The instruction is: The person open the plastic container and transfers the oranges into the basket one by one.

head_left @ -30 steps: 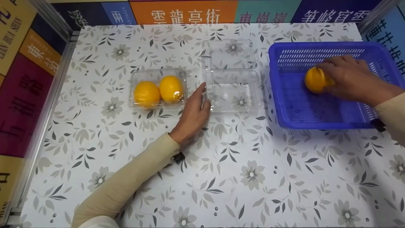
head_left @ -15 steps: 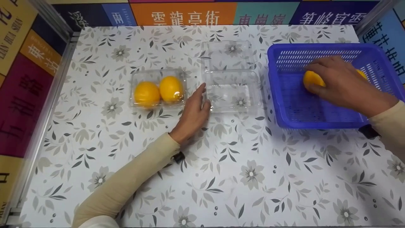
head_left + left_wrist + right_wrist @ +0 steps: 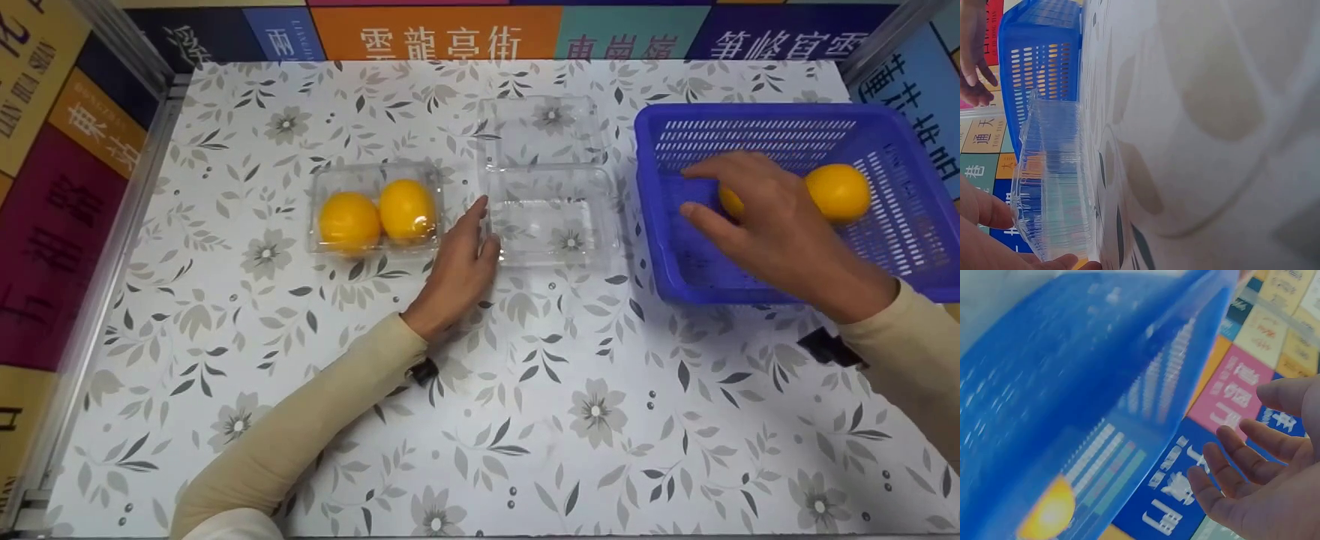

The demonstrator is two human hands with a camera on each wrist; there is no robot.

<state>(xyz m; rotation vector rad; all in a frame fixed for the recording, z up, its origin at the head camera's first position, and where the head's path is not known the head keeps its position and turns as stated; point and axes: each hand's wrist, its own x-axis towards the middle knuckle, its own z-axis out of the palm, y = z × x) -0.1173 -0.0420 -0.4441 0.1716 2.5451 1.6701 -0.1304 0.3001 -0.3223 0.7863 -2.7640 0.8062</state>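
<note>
My right hand (image 3: 787, 232) is over the blue-purple plastic basket (image 3: 667, 281), fingers spread and nothing held. Two oranges lie in the basket: one orange (image 3: 841, 193) shows on the right, the other orange (image 3: 729, 202) is mostly hidden behind the hand. In the right wrist view, that hand (image 3: 1258, 478) stands apart from the basket, with part of one orange (image 3: 1050, 512) showing. With extended fingers, my left hand (image 3: 461, 270) touches the left side of a clear plastic clamshell box (image 3: 551, 259). Its lid (image 3: 540, 135) is folded back, and no fruit lies inside.
Left of my left hand sits a closed clear box (image 3: 319, 180) holding two oranges (image 3: 349, 221). A white floral cloth (image 3: 592, 465) covers the table. Panels with printed characters (image 3: 442, 34) border the back and sides.
The right hand has released an orange in the basket and moved left and toward me, its fingers opening. The orange on the right has come into view. The left hand has stayed put.
</note>
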